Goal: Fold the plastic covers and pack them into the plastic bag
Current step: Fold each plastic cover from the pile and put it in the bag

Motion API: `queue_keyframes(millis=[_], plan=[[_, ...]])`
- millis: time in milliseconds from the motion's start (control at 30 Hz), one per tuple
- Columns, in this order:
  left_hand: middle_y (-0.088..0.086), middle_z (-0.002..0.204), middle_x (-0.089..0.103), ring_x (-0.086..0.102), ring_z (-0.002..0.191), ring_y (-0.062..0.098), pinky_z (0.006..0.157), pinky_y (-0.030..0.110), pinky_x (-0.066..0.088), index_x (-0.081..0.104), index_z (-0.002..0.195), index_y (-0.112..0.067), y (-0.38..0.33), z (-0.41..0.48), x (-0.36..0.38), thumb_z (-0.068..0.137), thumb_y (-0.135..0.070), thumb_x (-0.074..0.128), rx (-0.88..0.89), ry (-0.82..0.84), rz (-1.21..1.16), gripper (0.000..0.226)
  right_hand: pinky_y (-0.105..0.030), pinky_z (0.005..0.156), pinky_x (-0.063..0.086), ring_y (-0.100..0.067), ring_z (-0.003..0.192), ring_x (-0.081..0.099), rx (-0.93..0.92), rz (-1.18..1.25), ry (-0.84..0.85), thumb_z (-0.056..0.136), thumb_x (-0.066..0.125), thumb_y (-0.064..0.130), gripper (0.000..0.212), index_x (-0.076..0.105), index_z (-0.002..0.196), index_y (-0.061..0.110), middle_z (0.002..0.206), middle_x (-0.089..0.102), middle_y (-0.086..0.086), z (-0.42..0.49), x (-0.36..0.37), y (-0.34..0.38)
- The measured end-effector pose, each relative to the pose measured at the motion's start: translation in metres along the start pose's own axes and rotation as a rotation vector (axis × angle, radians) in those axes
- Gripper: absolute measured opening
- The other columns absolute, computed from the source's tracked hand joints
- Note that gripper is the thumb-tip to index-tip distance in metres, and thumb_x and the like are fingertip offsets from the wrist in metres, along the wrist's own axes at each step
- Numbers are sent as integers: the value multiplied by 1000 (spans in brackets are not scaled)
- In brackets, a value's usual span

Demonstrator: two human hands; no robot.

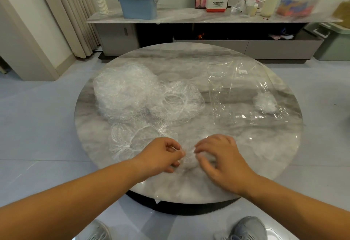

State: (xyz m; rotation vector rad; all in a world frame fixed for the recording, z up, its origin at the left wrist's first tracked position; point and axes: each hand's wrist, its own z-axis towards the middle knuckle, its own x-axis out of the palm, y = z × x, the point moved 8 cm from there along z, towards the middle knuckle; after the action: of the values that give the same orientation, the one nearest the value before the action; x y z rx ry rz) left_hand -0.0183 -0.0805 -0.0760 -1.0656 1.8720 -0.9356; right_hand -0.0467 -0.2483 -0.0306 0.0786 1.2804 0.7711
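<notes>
A small crumpled plastic cover [189, 159] lies near the front of the round marble table [246, 154]. My left hand [161, 155] pinches its left side and my right hand [219, 160] pinches its right side. A big heap of clear plastic covers [123, 90] sits at the left. Two loose covers lie spread, one beside the heap [176, 101] and one in front of it [130, 141]. A clear plastic bag [242, 92] lies flat at the right, with a small folded cover [265, 102] inside near its right end.
A long sideboard [189, 17] stands behind the table with a blue lidded box [139, 2], stacked paper cups [100, 0], a Panasonic box [216, 3] and bags. Curtains hang at the left. My grey shoes [246, 228] show below the table's front edge.
</notes>
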Motion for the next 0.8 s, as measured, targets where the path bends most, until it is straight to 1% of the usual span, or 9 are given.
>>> queue_keyframes(millis=[67, 133, 200, 333, 400, 533, 633, 700, 800], plan=[[7, 84, 70, 71, 73, 15, 76, 40, 63, 67, 102, -15, -2, 4, 1, 90, -26, 75, 15, -15, 93, 18, -35, 100, 35, -2, 99, 55, 209, 28, -88, 96, 58, 39, 10, 67, 96, 34, 97, 65, 21, 10, -11, -20], [4, 78, 70, 73, 73, 22, 74, 44, 62, 66, 99, -18, -5, 8, 2, 89, -33, 76, 30, -31, 179, 21, -33, 93, 43, -9, 97, 58, 380, 28, -85, 95, 65, 37, 12, 68, 102, 28, 99, 64, 16, 15, -15, -40], [2, 71, 71, 74, 75, 26, 72, 45, 62, 65, 98, -21, -7, 10, 4, 87, -41, 76, 47, -42, 260, 25, -29, 85, 46, -15, 103, 60, 524, 21, -39, 93, 68, 41, 27, 66, 113, 23, 106, 61, 9, 15, -13, -58], [0, 67, 73, 70, 62, 13, 70, 36, 60, 62, 95, -24, -12, 13, 5, 83, -50, 75, 90, -73, 429, 32, -31, 86, 48, -22, 110, 59, 772, 28, 187, 80, 76, 56, 71, 53, 136, 17, 130, 55, -5, 6, 4, -81], [-1, 68, 73, 67, 60, 12, 70, 36, 59, 60, 90, -22, -15, 14, 5, 82, -53, 75, 110, -97, 492, 36, -30, 78, 45, -18, 98, 58, 801, 21, 239, 80, 77, 57, 67, 56, 127, 15, 121, 58, -2, 4, 7, -81], [1, 69, 71, 61, 57, 11, 68, 35, 57, 58, 82, -18, -17, 16, 6, 85, -52, 73, 128, -108, 528, 38, -31, 66, 45, -15, 74, 55, 792, 105, 230, 85, 76, 45, 36, 59, 91, 14, 84, 61, 1, 4, 11, -78], [1, 63, 71, 61, 53, 8, 68, 34, 57, 60, 78, -18, -16, 18, 6, 88, -53, 69, 127, -94, 499, 37, -27, 64, 42, -13, 71, 51, 744, 199, 154, 88, 73, 36, 28, 53, 88, 16, 80, 55, 4, 9, 9, -72], [2, 63, 71, 64, 55, 9, 71, 35, 59, 65, 78, -18, -15, 18, 7, 90, -54, 66, 125, -81, 491, 38, -20, 60, 39, -8, 68, 49, 682, 255, 95, 90, 73, 33, 26, 51, 87, 20, 80, 53, 6, 12, 6, -65], [1, 58, 68, 64, 56, 11, 73, 35, 59, 64, 64, -17, -14, 18, 9, 93, -51, 63, 105, -35, 469, 44, -10, 60, 41, -1, 64, 49, 597, 377, 17, 90, 75, 29, 25, 50, 89, 25, 81, 52, 8, 15, 3, -54]])
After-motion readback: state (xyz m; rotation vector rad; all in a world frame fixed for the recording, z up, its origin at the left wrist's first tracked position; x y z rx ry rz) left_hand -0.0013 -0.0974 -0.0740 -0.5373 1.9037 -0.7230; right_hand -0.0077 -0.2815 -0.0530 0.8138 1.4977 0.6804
